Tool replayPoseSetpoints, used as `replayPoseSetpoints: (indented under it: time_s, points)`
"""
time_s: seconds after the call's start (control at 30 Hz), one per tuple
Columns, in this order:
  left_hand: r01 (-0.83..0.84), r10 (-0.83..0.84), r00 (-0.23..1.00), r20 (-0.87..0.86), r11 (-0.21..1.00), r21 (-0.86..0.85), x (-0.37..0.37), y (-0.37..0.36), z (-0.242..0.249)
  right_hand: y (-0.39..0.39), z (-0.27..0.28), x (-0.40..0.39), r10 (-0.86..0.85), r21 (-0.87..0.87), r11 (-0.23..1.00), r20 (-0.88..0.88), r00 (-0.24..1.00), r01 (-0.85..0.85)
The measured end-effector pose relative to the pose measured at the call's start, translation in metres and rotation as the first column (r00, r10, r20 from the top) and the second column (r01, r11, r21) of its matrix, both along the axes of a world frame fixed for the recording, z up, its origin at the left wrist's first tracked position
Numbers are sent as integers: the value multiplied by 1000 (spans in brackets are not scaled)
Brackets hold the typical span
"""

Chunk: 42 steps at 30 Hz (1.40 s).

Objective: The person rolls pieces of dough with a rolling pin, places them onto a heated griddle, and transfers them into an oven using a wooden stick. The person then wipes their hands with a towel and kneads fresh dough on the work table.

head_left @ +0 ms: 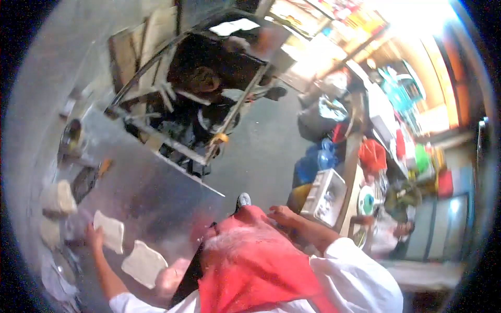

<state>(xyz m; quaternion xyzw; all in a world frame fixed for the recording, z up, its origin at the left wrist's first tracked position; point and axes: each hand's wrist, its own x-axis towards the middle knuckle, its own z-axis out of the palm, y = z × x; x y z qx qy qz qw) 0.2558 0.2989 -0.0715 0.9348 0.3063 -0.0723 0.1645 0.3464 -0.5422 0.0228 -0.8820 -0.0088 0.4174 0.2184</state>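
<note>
On the metal tabletop [156, 193] at the lower left lie two flat pale sheets that look like dough. My left hand [94, 237] is at the left edge of the farther sheet [110, 231]; its fingers are blurred, so their grip is unclear. The nearer sheet [144, 264] lies to the right of my left forearm. My right hand [283, 215] is beside the floury red apron [250, 255], its fingers somewhat apart and nothing visible in them.
Beyond the table stands a dark metal-framed rack [195, 78]. A white foam box [324, 195], a blue bag [326, 155] and a red bag [372, 155] are on the right. Another person [383, 232] is at the far right. Pale blocks [60, 198] sit at the left edge.
</note>
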Motion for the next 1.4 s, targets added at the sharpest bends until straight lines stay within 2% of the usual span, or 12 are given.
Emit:
replayPoseSetpoints:
  time_s: [0.1,0.27,0.33,0.4,0.63,0.7,0.87,0.93,1.07,1.17,1.27,1.4]
  points:
    - [-127,129,982,-135,992,24,9,-2,16,-4,-8,-5,18,-88,996,-42,999,-22]
    - [23,-15,981,195,999,-40,17,-62,77,-14,11,0,-231,-142,969,-229,946,203]
    - [86,-98,948,303,995,55,-3,8,-6,-36,-14,8,-177,-125,980,-221,959,152]
    - [50,56,912,406,968,-246,-6,1,-11,-56,-47,16,-49,-77,996,-110,993,40]
    - [70,-2,952,306,975,-210,83,-245,174,-65,-16,111,78,229,972,-74,994,-59]
    - [44,101,946,307,902,-430,127,-325,210,-62,-42,135,95,416,902,60,994,-112]
    - [175,443,843,306,311,-934,213,-524,244,-41,43,208,-46,644,765,74,996,-12]
    - [251,465,841,277,117,-961,246,-598,266,-45,58,234,-155,831,470,-252,955,296]
    - [193,468,873,138,-72,-978,294,-676,270,-79,78,277,121,672,-94,-725,679,734]
    - [65,420,903,-85,-328,-942,331,-704,221,-107,78,306,70,614,-76,-783,618,786]
    - [-110,323,925,-199,-275,-955,359,-712,157,-123,52,330,-9,631,-25,-776,631,775]
    - [-100,246,956,-158,-233,-967,412,-724,115,-144,16,358,-506,395,245,-727,464,885]
